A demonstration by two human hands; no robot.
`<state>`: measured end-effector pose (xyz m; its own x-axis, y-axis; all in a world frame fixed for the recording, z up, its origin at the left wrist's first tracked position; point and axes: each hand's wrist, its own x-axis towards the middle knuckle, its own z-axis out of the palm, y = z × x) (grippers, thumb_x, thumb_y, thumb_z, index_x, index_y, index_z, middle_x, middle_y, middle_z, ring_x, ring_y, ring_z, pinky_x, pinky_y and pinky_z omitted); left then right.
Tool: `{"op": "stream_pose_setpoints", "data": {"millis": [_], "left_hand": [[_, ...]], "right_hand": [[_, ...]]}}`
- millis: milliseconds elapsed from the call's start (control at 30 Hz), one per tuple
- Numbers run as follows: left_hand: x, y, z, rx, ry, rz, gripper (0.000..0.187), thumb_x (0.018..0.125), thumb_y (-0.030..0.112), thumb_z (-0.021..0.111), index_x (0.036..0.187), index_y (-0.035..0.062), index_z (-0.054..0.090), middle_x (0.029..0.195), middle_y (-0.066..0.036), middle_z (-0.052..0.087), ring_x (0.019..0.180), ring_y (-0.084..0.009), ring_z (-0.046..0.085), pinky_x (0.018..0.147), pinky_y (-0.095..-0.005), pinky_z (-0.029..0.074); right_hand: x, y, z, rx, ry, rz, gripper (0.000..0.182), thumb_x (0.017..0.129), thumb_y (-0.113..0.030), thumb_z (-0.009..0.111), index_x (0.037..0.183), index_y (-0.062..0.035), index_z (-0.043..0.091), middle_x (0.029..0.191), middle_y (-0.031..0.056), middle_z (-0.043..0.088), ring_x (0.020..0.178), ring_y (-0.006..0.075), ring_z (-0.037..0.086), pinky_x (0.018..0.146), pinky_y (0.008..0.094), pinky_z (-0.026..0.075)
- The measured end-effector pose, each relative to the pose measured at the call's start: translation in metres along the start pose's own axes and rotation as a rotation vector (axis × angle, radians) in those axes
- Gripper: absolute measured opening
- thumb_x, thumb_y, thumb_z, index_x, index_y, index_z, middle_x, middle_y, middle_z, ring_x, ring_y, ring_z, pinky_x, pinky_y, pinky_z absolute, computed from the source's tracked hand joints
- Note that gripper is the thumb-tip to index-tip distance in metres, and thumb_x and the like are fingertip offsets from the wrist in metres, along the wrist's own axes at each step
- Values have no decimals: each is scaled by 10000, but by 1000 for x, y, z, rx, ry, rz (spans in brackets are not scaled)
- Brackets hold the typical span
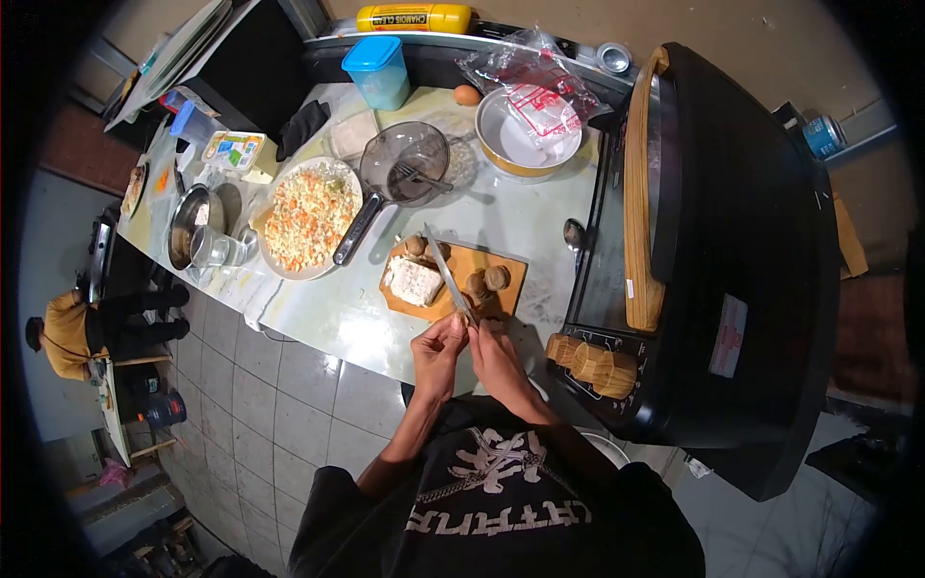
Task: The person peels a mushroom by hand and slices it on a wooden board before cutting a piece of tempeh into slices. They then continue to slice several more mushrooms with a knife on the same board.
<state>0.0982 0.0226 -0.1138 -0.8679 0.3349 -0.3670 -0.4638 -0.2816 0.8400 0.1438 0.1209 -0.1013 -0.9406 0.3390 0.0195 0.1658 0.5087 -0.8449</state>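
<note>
My right hand [491, 349] is closed on the handle end of a knife [445, 270], whose blade points up and away over the wooden cutting board [515, 276]. Against it, my left hand [438, 349] is pinched on a small brownish piece at the board's near edge; the piece is mostly hidden by the fingers. A white block [414, 280] lies on the board's left part. One brown mushroom-like piece [415, 246] sits at the board's far edge, and several more [496, 278] are right of the blade.
A plate of chopped food [306, 220] and a dark pan [406, 162] are left of the board. Beyond stand a white bowl [528, 135] and blue-lidded container [376, 72]. A black appliance [742, 241] is at right; another person [67, 332] stands far left.
</note>
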Motion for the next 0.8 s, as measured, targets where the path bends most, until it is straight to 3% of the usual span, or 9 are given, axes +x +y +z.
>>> {"op": "stream_pose_setpoints", "data": {"millis": [133, 200, 800], "left_hand": [[3, -4, -1, 7, 47, 48, 255, 899, 122, 588, 1071, -66, 603, 955, -103, 659, 829, -118, 608, 750, -250, 508], [4, -7, -5, -3, 65, 35, 257, 895, 118, 594, 1072, -67, 602, 963, -109, 660, 832, -124, 610, 757, -251, 505], [12, -15, -13, -225, 2, -51, 258, 940, 170, 521, 1101, -24, 577, 958, -55, 638, 831, -104, 586, 775, -249, 474]], "right_hand": [[-2, -1, 4, -112, -30, -2, 167, 921, -142, 473, 945, 22, 459, 693, 261, 565, 672, 456, 573, 538, 485, 430], [1, -2, 3, -150, -144, 51, 164, 908, -124, 488, 914, 35, 449, 699, 265, 560, 672, 441, 581, 534, 474, 440], [10, 8, 7, -94, -147, -14, 170, 920, -130, 470, 866, 29, 451, 639, 258, 546, 612, 451, 556, 501, 490, 412]]}}
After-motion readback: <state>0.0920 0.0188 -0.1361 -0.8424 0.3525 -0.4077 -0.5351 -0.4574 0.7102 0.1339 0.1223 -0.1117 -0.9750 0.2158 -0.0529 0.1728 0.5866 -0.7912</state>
